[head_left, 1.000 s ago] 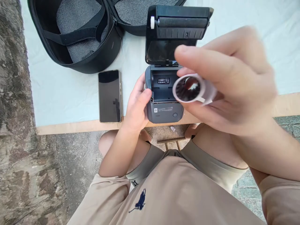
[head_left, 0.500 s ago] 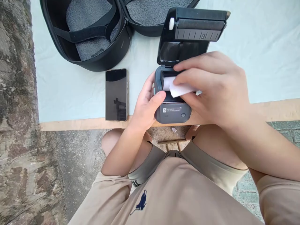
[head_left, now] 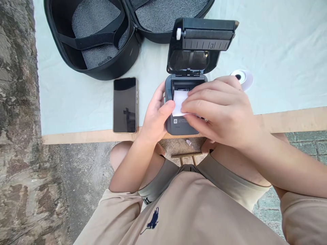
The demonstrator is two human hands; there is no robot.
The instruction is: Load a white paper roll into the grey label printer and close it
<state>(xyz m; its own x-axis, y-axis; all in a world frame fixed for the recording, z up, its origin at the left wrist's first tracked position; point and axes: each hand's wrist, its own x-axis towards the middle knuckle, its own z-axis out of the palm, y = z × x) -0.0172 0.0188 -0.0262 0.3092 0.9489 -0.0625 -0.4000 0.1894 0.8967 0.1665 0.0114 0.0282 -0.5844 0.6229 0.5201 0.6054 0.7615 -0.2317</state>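
A small dark grey printer (head_left: 182, 128) stands at the table's front edge, its black lid (head_left: 195, 59) raised and tilted back. My left hand (head_left: 156, 117) grips the printer's left side, thumb on its top rim. White paper (head_left: 179, 102) lies over the front part of the open compartment. My right hand (head_left: 219, 107) pinches this paper at its right side and hides part of the printer. Beyond that hand, a white paper roll with a dark core (head_left: 242, 79) rests on the cloth, partly covered by the fingers.
Left of the printer a phone (head_left: 125, 104) lies on the pale cloth (head_left: 76, 102). An open black case (head_left: 112, 64) with grey foam and straps is at the back left. The table's wooden edge (head_left: 76, 137) runs in front, above my knees.
My right hand has moved down and a little left with the paper, which now lies nearer the printer's front. The roll at the right has come into view. The whole view has shifted slightly.
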